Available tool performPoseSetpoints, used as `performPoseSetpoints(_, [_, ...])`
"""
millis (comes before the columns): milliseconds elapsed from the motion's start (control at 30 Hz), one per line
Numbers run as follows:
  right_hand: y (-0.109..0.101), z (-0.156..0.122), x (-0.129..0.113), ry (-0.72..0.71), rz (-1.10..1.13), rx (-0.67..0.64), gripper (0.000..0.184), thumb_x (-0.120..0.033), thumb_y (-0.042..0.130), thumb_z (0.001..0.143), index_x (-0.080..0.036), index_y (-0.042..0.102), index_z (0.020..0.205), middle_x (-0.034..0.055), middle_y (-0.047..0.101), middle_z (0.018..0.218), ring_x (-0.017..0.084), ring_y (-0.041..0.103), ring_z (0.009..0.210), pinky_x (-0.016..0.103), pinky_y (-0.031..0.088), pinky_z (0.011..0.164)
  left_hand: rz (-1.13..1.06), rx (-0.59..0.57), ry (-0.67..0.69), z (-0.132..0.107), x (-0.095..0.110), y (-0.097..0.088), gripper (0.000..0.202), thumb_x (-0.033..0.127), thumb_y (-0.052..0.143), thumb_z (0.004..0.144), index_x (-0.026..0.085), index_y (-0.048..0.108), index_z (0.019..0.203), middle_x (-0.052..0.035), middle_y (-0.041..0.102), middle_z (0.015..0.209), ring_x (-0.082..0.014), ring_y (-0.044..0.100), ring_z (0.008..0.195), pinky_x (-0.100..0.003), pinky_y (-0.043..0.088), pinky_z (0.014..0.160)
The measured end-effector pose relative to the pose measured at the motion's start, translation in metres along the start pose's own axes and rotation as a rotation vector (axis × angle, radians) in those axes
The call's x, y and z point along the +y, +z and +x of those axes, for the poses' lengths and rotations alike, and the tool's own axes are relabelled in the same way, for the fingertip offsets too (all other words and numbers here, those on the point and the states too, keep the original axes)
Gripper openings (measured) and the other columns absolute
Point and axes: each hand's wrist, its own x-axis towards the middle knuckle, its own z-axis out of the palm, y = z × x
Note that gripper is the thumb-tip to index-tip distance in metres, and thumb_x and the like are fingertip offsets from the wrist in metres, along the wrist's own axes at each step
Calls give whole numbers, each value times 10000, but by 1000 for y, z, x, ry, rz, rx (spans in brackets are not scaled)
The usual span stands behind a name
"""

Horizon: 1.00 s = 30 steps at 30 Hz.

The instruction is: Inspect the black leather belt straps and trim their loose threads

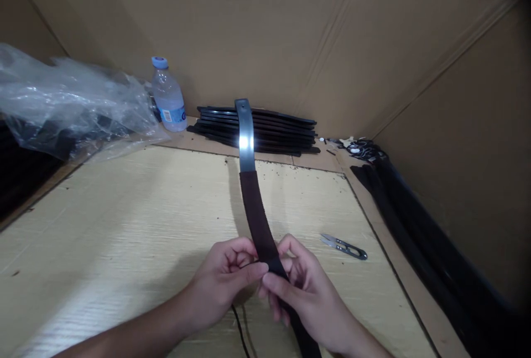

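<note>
Brown cardboard walls (257,26) stand behind and to the right of a pale wooden bench (124,225). At the back left, a clear plastic bag (74,100) lies rumpled over dark material, just beside a plastic bottle (166,89) with a blue cap; its blue label (173,117) carries a white patch that looks like a barcode, and the lettering is too small to read. Against the rear wall lies a stack of dark strips (286,131). A curved metal strip (246,125), shiny and with a small hole near its tip, points away from the person, overlapping the stack in view, and its nearer part runs into a dark brown sleeve (255,206) that turns black near the fingers. The left hand (222,280) is nearly closed, pinching the left edge of this covering between thumb and curled fingers; the right hand (309,294) pinches it likewise on the right, the two thumbs close together. Small snips (344,247) lie right of the hands, without readable writing. A black cord (239,330) trails below the left hand. Long black strips (410,231) line the right wall, near small scraps (365,150).
</note>
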Motion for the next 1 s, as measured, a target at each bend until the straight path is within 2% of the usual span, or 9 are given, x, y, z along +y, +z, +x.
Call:
performPoseSetpoints(133, [0,1,2,17,6,73,281,-426,425,917,-177,404,789,15,633,657,55,506,430,144,348,388,-22,-44,3,0,0,1,180,294,587,821,125,559,766,-29,596,612,-136,580,562,-255,427,552])
performPoseSetpoints(267, [1,0,3,30,-62,140,352,-467,436,899,-164,416,722,4,603,565,46,468,374,137,338,355,-61,-70,1,-2,1,5,169,296,574,829,128,572,811,-40,627,639,-132,585,576,-255,434,568])
performPoseSetpoints(367, [2,0,4,29,-96,168,378,-507,433,884,-172,406,712,-18,572,510,44,433,330,132,317,319,-12,-32,-17,-4,0,5,192,324,589,815,133,582,837,-38,626,637,-123,562,557,-239,411,536])
performPoseSetpoints(500, [2,1,4,62,-144,212,400,-540,414,875,-175,413,711,-29,554,471,47,410,293,129,288,281,73,62,-19,-4,-2,4,232,356,643,764,131,591,740,1,560,560,-93,497,493,-211,361,479])
performPoseSetpoints(633, [2,3,2,96,-162,219,398,-548,418,869,-182,400,716,-30,561,476,46,415,292,122,288,279,80,87,-11,-4,-2,4,248,368,652,754,133,583,715,4,559,562,-89,495,501,-206,358,483])
performPoseSetpoints(833, [0,1,4,93,-80,157,346,-509,513,839,-215,339,783,-59,563,478,46,392,282,114,253,274,-24,-9,-55,0,1,4,244,329,690,728,134,543,745,-36,634,632,-136,592,570,-231,408,534])
performPoseSetpoints(1000, [0,2,2,78,-94,189,349,-517,508,836,-219,333,788,-68,545,469,49,385,281,118,243,272,-123,-64,-46,2,0,3,247,298,717,702,133,536,734,-62,668,664,-167,631,616,-250,436,571])
